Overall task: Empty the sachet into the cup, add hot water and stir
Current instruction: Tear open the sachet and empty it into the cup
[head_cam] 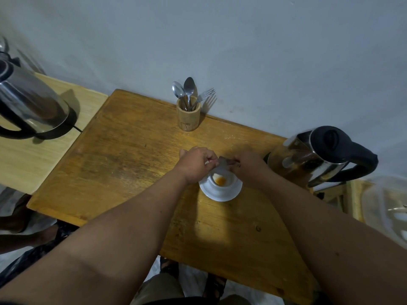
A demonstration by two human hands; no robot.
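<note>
Two kettles, two spoons, one fork, one cup, one saucer, one sachet.

Sachet blurred between fingers.

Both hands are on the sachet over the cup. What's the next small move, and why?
Probably tip and shake the sachet a little more. The left hand and right hand pinch it above the cup, which shows only a small orange-brown heap and no water.
</note>
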